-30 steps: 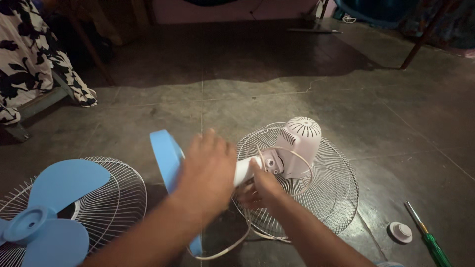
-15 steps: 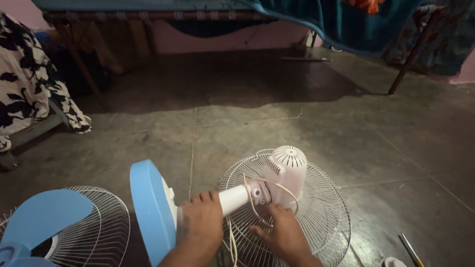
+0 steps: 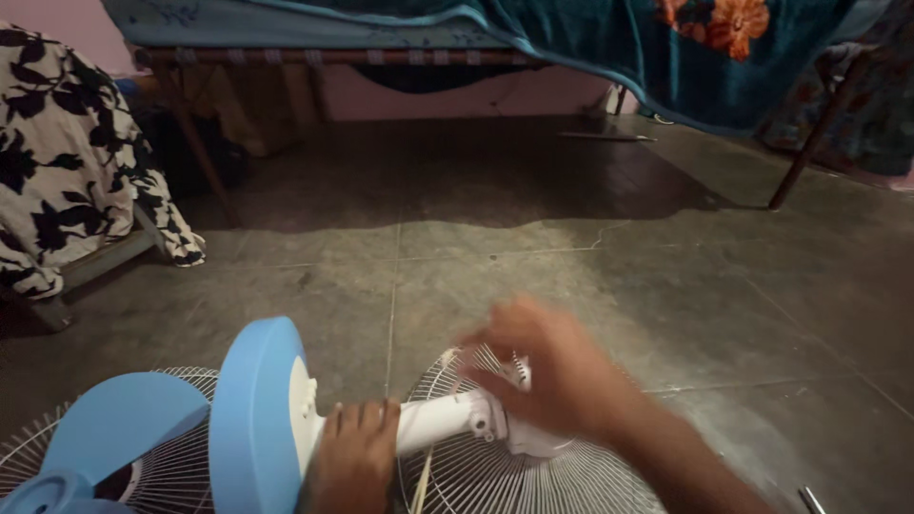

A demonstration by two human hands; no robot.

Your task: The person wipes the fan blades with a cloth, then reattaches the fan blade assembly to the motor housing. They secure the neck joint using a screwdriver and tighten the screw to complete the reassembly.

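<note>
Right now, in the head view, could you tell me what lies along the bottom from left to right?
Blue fan blade → round blue base → left hand on the white stem → right hand → white wire guard.

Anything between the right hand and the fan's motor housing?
Nothing visible. The right hand, blurred, already lies over the white motor housing, covering most of it, above the wire grille. The left hand grips the white fan neck beside the blue base.
</note>
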